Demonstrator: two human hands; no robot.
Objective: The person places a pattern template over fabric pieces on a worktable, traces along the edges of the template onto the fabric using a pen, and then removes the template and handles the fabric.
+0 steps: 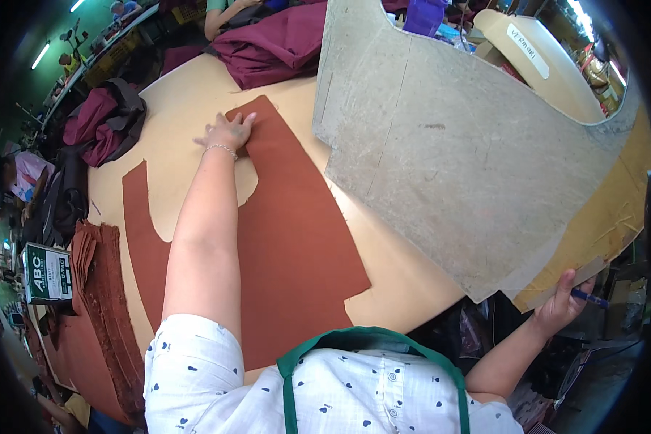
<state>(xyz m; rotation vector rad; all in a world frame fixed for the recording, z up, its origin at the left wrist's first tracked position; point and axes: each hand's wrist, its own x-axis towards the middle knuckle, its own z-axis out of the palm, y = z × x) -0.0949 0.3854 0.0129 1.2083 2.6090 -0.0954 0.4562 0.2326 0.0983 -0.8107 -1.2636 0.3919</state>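
My left hand [230, 131] lies palm down with fingers spread at the far end of a cut rust-brown fabric panel [298, 228], on its edge and the bare tabletop beside it. The panel is flat, with curved cut-outs on its left side, partly hidden by my forearm. In my right hand [564, 301] I grip the near corner of a large grey pattern template [439, 157], its edge covered with brown tape. A blue pen [590, 297] is also held in that hand. The template is raised at the right, its lower edge past the table edge.
Stacked rust-brown fabric pieces [103, 282] lie at the left, beside a green and white box [48, 274] bearing writing. Maroon cloth [276, 43] is heaped at the back, more maroon and dark cloth [106, 122] at the far left. Another cardboard template [542, 59] stands behind. Several people are around.
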